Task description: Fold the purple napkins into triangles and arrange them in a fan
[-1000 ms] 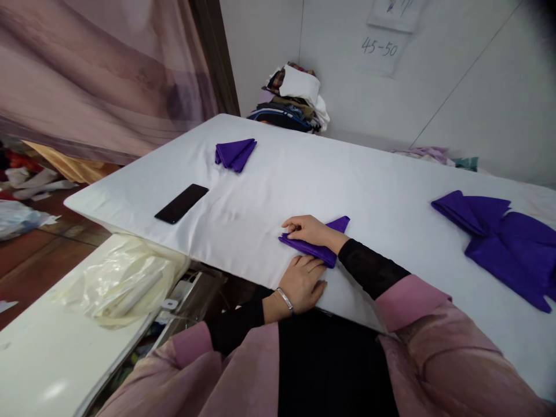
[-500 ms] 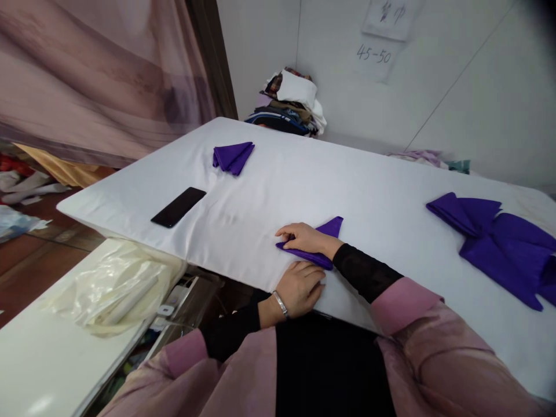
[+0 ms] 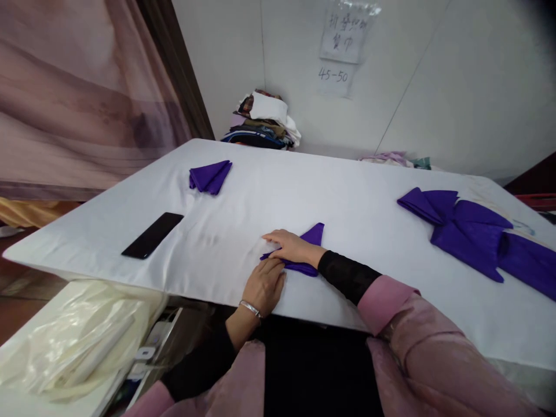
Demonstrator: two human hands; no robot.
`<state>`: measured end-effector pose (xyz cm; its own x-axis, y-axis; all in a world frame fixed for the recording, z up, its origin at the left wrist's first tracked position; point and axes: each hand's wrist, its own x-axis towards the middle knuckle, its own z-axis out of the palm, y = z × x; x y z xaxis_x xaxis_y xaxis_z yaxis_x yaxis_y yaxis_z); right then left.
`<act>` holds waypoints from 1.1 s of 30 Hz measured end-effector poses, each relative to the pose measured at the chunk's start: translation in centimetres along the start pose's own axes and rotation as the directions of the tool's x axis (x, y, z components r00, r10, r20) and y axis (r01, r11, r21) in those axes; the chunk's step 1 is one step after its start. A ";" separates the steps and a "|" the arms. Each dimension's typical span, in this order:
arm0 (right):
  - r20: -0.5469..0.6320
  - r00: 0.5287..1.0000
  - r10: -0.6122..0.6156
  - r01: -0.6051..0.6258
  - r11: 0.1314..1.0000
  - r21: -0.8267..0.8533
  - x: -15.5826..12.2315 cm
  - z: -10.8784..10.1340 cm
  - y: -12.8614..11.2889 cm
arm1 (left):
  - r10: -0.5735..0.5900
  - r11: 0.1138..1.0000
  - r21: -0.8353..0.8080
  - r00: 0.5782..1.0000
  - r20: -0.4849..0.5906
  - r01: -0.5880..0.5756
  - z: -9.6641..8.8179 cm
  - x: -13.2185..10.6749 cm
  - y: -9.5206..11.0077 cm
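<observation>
Resting right hand (image 3: 290, 246) on purple cloth (image 3: 313, 234) right of phone (image 3: 153, 236), left hand (image 3: 264, 286) at near edge; probably flattening folds, not showing if pinching; next likely needing alignment.

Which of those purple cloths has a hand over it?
The middle cloth, partly covered by the right hand. No hand touches the folded cloth by the phone or the purple cloths at far right; the phone lies left.

Two hands (image 3: 290, 246), one phone (image 3: 153, 235), perhaps five purple cloths (image 3: 211, 176).
</observation>
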<state>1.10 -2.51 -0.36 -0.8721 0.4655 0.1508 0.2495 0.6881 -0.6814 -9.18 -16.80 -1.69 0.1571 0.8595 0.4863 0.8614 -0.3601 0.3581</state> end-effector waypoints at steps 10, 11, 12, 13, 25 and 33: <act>-0.122 0.967 0.225 -0.243 0.956 -0.164 -5.4 -7.6 6.5 | -0.200 0.980 0.045 0.971 0.133 0.196 -0.2 2.8 -1.8; -0.097 0.963 0.251 -0.265 0.950 -0.167 -5.7 -8.3 6.9 | -0.234 0.972 0.070 0.958 0.164 0.225 -0.3 3.3 -2.0; -0.073 0.959 0.275 -0.283 0.944 -0.169 -6.0 -8.9 7.0 | -0.255 0.966 0.096 0.949 0.187 0.241 -0.5 3.7 -2.2; -0.049 0.954 0.295 -0.299 0.939 -0.170 -6.1 -9.4 7.1 | -0.268 0.961 0.120 0.942 0.205 0.247 -0.7 4.2 -2.4; -0.023 0.968 0.251 -0.249 0.932 -0.264 -7.8 -11.4 3.6 | -0.241 0.962 0.189 0.938 0.251 0.197 -3.4 9.1 -3.0; -0.378 0.913 -0.155 -0.084 0.834 -0.545 -15.3 -10.2 1.1 | 0.334 0.912 0.234 0.941 0.047 -0.336 -2.0 9.4 -1.4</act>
<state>18.96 -3.20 3.86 -0.6753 0.5288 0.5141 0.5111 0.8381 -0.1907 -9.92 -8.96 3.95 0.4585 0.7056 0.5403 0.8464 -0.5321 -0.0233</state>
